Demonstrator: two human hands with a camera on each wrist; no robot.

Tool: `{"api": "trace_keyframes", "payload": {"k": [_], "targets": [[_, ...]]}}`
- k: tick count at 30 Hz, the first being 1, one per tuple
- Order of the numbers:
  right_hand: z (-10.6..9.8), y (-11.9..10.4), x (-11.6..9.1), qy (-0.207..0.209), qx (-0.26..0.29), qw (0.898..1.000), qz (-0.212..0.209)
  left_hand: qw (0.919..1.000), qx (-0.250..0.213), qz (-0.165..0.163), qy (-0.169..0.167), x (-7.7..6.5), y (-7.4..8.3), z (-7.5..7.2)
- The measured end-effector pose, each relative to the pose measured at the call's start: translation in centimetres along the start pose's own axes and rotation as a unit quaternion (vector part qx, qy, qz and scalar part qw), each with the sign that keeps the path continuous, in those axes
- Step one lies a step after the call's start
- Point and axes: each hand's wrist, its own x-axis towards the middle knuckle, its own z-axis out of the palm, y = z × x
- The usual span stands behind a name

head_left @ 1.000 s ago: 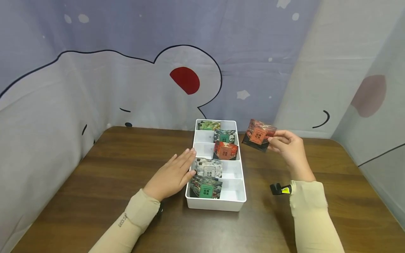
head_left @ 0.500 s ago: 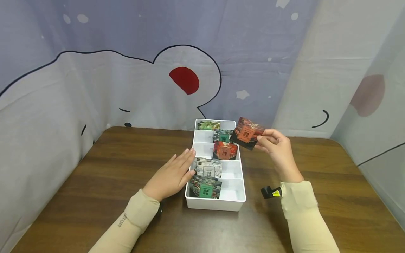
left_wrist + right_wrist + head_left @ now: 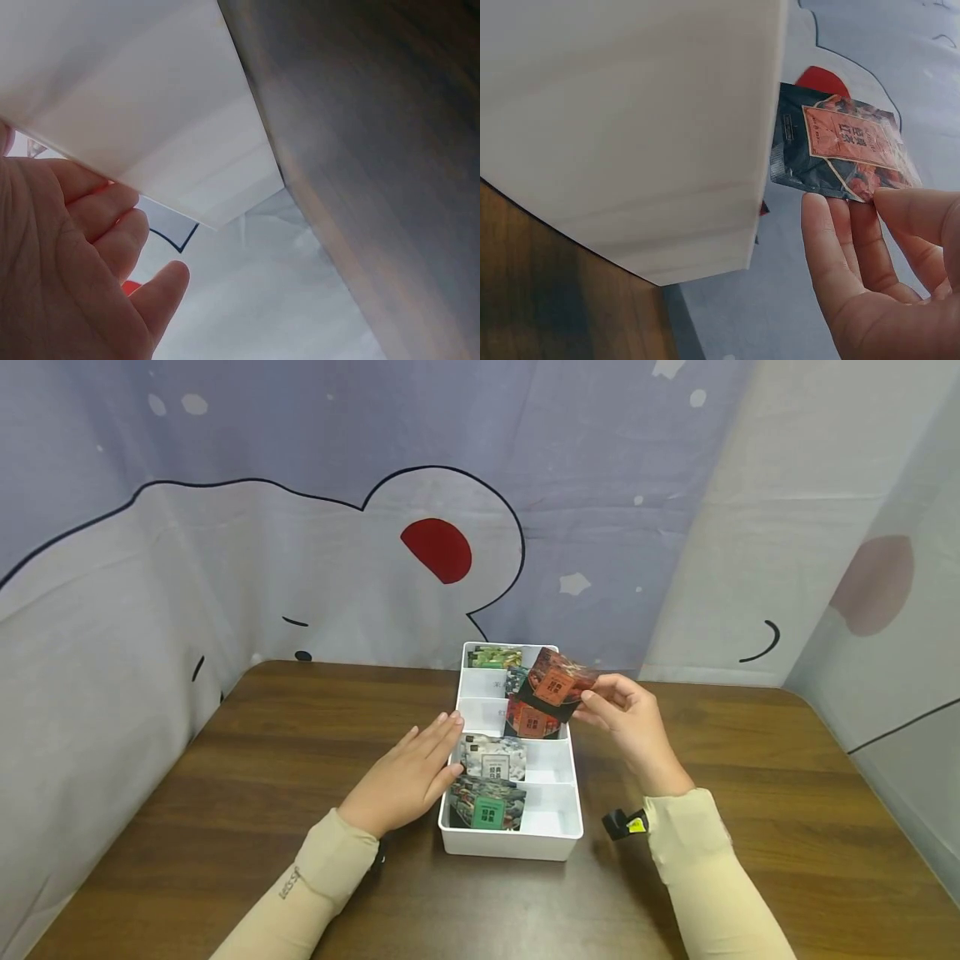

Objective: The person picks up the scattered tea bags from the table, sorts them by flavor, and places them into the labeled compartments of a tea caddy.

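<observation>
My right hand (image 3: 636,727) pinches the edge of a red-and-black tea sachet (image 3: 553,685) between thumb and fingers. In the head view this sachet overlaps the second and third compartments of a white divided box (image 3: 510,845). Another red sachet (image 3: 534,723) stands inside the third compartment, partly covered by the held one. In the right wrist view, the held tea sachet (image 3: 840,142) shows beside the box's outer wall (image 3: 630,150). My left hand (image 3: 405,781) lies with straight fingers along the box's left rim, fingertips right at the edge.
Green sachets (image 3: 495,657) fill part of the farthest compartment. A dark green-labelled sachet (image 3: 514,680) is mostly hidden behind the held one. Nearer come white sachets (image 3: 493,758) and dark green ones (image 3: 486,808). Box stands on a brown wooden table (image 3: 300,735) before a patterned curtain (image 3: 315,568).
My right hand has carried the red tea sachet leftward, from beside the box to over its right-hand side. The left hand and the box stay where they were.
</observation>
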Motion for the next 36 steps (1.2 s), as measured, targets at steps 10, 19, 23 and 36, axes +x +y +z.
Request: {"api": "trace_keyframes", "payload": {"k": [10,19,23,36], "targets": [[0.2,1.1,0.4,-0.006,-0.087,0.996,0.011,1.0,-0.001,0.001,-0.002,0.2,0.0,0.0],[0.0,1.8,0.5,-0.019,-0.151,0.988,0.028,1.0,0.002,0.002,0.0,0.2,0.0,-0.1],[-0.3,1.7,0.5,-0.015,-0.168,0.985,0.027,1.0,0.002,0.001,-0.003,0.2,0.1,0.0],[-0.8,1.8,0.6,-0.029,-0.203,0.978,0.034,0.9999,0.002,-0.006,-0.011,0.0,0.2,-0.3]]}}
